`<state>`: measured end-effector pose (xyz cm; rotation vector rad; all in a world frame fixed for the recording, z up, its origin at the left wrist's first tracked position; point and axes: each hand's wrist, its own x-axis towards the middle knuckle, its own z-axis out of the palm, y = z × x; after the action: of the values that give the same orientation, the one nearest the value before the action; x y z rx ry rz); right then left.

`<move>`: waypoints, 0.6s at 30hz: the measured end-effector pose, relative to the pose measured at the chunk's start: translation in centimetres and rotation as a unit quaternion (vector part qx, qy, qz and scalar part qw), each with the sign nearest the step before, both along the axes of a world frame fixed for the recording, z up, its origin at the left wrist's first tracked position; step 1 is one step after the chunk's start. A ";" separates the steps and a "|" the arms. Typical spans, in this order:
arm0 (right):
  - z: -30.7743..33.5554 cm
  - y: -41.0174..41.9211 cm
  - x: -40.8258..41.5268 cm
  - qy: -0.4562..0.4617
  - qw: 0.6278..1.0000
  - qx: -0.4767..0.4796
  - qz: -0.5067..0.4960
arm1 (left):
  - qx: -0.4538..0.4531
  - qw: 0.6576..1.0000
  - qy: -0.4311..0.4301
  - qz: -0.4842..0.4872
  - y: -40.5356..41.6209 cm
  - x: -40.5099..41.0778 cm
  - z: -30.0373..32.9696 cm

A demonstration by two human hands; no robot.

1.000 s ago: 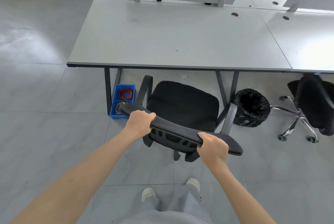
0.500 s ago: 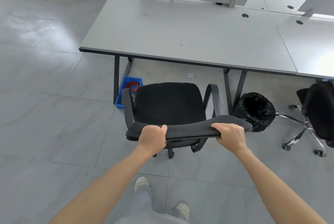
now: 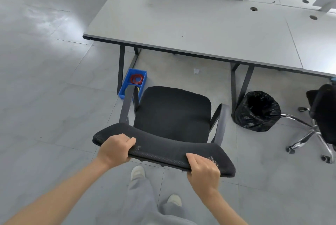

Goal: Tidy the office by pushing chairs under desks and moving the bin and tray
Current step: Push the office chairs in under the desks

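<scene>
Nearest the camera, the top edge of the black office chair (image 3: 172,114) backrest was held by both hands. The left hand (image 3: 114,149) was curled in a closed grip over the backrest's left part, and the right hand (image 3: 203,171) was wrapped likewise round its right part, thumb on top. The backrest's long axis ran from left to right, dipping slightly toward the right in the view. Below it, two light shoes and grey trousers were seen on the tiled floor (image 3: 45,106).

Beyond the hands, the seat was pointed away from the person toward the grey surface (image 3: 190,23), with its front edge short of the surface's near edge; the chair stood wholly outside. Just left of the chair's left armrest, a blue tray (image 3: 135,81) holding a red coil was set on the floor beside the surface's left leg. To the right, a bin (image 3: 257,111) lined with a black bag stood beside the right legs. Farther right, a second black chair (image 3: 321,115) on a chrome base was partly seen.
</scene>
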<state>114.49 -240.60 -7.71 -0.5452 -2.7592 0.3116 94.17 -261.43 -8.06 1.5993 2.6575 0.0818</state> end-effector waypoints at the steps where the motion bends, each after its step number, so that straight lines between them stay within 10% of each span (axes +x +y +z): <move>1: 0.1 -0.5 0.0 0.006 1.000 0.003 0.003 | -0.001 1.000 0.009 -0.010 -0.4 -0.4 -0.1; 18: 0.2 1.8 -12.2 0.000 0.999 -0.016 -0.050 | -0.023 0.995 0.027 -0.097 6.3 -16.2 1.1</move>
<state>102.26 -238.81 -7.52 -0.6889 -2.7196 0.3320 78.01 -255.16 -6.95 1.8603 2.5047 -0.0282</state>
